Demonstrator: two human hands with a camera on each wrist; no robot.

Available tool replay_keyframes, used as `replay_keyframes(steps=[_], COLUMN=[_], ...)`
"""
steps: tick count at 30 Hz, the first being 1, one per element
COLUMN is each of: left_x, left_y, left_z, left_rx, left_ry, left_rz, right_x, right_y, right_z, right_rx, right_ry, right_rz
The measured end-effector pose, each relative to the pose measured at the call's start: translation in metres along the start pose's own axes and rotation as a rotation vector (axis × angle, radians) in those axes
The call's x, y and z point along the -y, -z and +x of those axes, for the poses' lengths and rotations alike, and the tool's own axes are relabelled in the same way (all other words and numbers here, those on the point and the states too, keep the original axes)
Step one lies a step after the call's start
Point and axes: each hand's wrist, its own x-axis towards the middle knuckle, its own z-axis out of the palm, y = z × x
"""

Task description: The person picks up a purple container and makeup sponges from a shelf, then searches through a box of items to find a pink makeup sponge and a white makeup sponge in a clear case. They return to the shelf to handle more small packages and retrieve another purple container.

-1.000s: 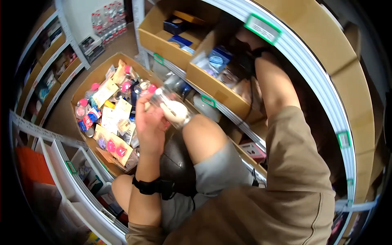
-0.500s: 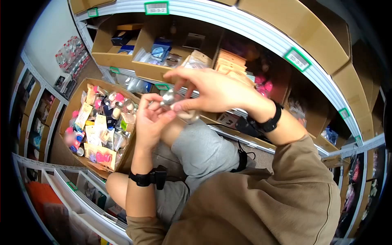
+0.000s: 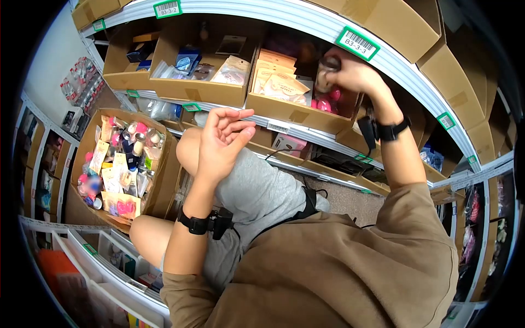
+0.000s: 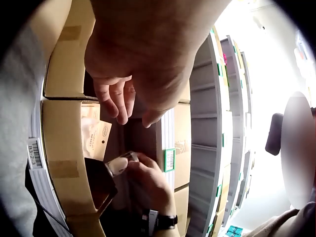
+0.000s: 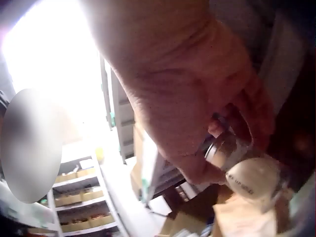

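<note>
Clear jar (image 5: 249, 173) in right-hand fingers (image 5: 256, 106) at a cardboard bin (image 3: 298, 116)

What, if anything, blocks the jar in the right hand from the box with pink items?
Nothing visible: the box is uncovered, and the jar in the right hand is at its open top. The pink items and packets inside already take up room, though.

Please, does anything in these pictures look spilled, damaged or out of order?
Nothing plainly spilled or damaged stands out. Only the open cardboard box at the head view's left looks untidy: its packages lie jumbled at different angles. The clear container in the right hand looks intact where visible.
</note>
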Motion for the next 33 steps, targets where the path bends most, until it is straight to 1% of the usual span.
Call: replay_keyframes(steps=[2,3,6,12,14,16,20,22,23,24,26,28,29,30,31,32,33], left_x=[0.001,0.002,0.006,0.004,0.005,0.008,0.014,0.013,0.015,0.008,-0.012,0.006,0.014,0.022,0.035,0.052,0.065], left_y=[0.002,0.004,0.009,0.027,0.034,0.041,0.047,0.038,0.034,0.024,-0.005,-0.036,-0.055,-0.072,-0.085,-0.094,-0.099], left_z=[0.000,0.000,-0.001,-0.007,-0.007,-0.009,-0.009,-0.006,-0.003,0.005,0.027,0.045,0.053,0.061,0.068,0.074,0.078], left_rx=[-0.026,-0.040,-0.065,-0.132,-0.164,-0.193,-0.197,-0.151,-0.112,-0.109,0.167,0.309,0.350,0.390,0.397,0.393,0.387], left_ry=[-0.001,0.002,0.009,0.016,0.011,0.045,0.062,0.100,0.103,0.111,-0.054,-0.300,-0.320,-0.347,-0.354,-0.389,-0.424], left_rz=[-0.005,-0.016,-0.017,0.050,0.062,0.035,0.071,0.121,0.252,0.255,0.778,0.999,1.071,1.143,1.143,1.237,1.331], right_x=[-0.025,-0.038,-0.065,-0.105,-0.117,-0.129,-0.143,-0.149,-0.151,-0.152,-0.149,-0.141,-0.135,-0.132,-0.128,-0.124,-0.054], right_y=[-0.003,-0.009,-0.031,-0.079,-0.090,-0.103,-0.115,-0.119,-0.120,-0.119,-0.110,-0.102,-0.093,-0.088,-0.082,-0.076,-0.042], right_z=[0.037,0.057,0.098,0.162,0.174,0.185,0.197,0.198,0.197,0.196,0.191,0.176,0.169,0.155,0.140,0.121,0.074], right_rx=[0.047,0.035,-0.016,-0.048,-0.045,-0.045,-0.046,-0.056,-0.065,-0.080,-0.117,-0.196,-0.273,-0.406,-0.503,-0.465,0.020], right_ry=[-0.075,-0.067,-0.018,0.024,0.027,0.024,0.030,0.044,0.051,0.069,0.117,0.184,0.277,0.424,0.554,0.598,0.102], right_rz=[-0.201,-0.280,-0.401,-0.471,-0.482,-0.485,-0.491,-0.494,-0.495,-0.497,-0.498,-0.510,-0.540,-0.615,-0.677,-0.673,-0.417])
